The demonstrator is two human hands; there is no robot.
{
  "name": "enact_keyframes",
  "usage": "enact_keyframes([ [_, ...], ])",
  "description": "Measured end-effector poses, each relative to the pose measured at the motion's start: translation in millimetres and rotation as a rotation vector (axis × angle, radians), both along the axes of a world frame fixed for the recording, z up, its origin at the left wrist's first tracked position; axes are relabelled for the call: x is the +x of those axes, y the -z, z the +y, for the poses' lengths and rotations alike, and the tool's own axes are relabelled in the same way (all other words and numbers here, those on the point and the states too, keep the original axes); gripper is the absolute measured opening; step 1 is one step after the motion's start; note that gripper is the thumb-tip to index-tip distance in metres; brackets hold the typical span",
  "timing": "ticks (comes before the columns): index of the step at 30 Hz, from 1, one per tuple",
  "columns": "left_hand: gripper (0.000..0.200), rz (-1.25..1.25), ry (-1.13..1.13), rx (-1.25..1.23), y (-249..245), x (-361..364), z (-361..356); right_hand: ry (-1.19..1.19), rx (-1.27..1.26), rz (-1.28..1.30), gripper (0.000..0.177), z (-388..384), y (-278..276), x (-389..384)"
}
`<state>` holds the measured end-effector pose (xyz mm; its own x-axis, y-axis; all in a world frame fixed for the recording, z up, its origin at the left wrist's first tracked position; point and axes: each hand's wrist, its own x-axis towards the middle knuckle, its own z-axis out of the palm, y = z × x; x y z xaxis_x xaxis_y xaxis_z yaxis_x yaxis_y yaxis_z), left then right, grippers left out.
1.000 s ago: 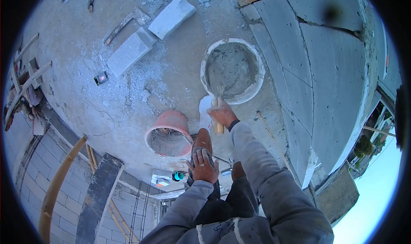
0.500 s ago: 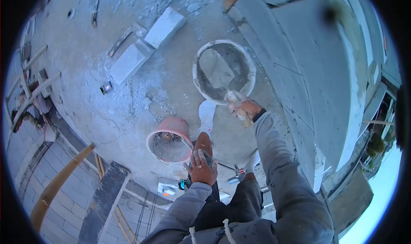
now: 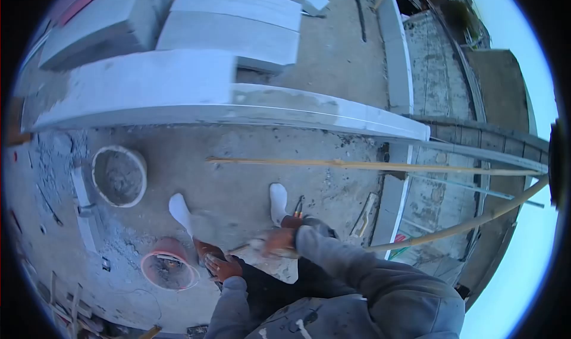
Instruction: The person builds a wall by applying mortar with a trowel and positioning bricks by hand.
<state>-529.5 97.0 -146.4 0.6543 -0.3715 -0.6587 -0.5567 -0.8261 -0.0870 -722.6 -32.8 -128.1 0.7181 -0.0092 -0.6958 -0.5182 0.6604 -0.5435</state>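
My right hand [image 3: 279,242], smeared by motion, is closed round the handle of a trowel [image 3: 257,244] in front of my lap. The trowel's blade is too blurred to make out. My left hand [image 3: 223,267] rests on my left knee, its fingers laid out and holding nothing. Ahead to the left stands a white-rimmed bucket [image 3: 144,175] with grey mortar inside. Nearer my left hand, a pink bucket [image 3: 173,245] is tilted towards me, with some grey material in it.
A low wall of pale blocks [image 3: 285,110] crosses ahead, with a large white block [image 3: 154,77] on it and stacked blocks [image 3: 232,33] behind. A thin wooden pole [image 3: 333,163] reaches right past the edge. A curved pole [image 3: 464,227] and pliers-like tool [image 3: 298,207] lie nearer.
My view has swung right, bringing the low wall across the front. My right hand has brought the trowel out of the mortar bucket and back towards my lap. My left hand stays on my knee.
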Motion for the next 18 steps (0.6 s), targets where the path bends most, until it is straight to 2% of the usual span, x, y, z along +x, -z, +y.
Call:
enact_keyframes([
  [1, 0.065, 0.026, 0.16, -0.007, -7, -18, 7, 0.066, -0.057, 0.022, 0.031, 30, 8, -57],
  [3, 0.063, 0.039, 0.157, -0.018, -27, -39, 3, 0.211, 0.3, 0.172, 0.024, 13, -75, -129],
  [4, 0.062, 0.05, 0.146, -0.005, -32, -45, 1, 0.275, 0.38, 0.296, 0.02, 4, -104, -159],
  [6, 0.061, 0.046, 0.177, 0.036, -38, -60, -6, 0.282, 0.138, 0.481, 0.015, 41, -87, -241],
  [8, 0.062, 0.064, 0.282, 0.076, -38, -86, -16, 0.39, 0.154, 0.671, 0.016, 48, -94, -298],
  [10, 0.063, 0.075, 0.457, 0.094, -26, -108, -19, 0.625, 0.117, 0.797, 0.014, 32, -107, -326],
  [12, 0.063, 0.063, 0.514, 0.108, -19, -122, -21, 0.717, -0.135, 0.902, 0.011, 23, -94, -353],
  [14, 0.064, 0.07, 0.556, 0.142, -25, -131, -32, 0.792, -0.398, 1.009, 0.016, 5, -72, -373],
  [16, 0.065, 0.054, 0.56, 0.17, -20, -134, -32, 0.758, -0.901, 1.141, 0.027, -24, -56, -381],
  [18, 0.066, 0.038, 0.555, 0.187, -12, -140, -39, 0.399, -1.769, 1.158, 0.03, -31, 7, -422],
])
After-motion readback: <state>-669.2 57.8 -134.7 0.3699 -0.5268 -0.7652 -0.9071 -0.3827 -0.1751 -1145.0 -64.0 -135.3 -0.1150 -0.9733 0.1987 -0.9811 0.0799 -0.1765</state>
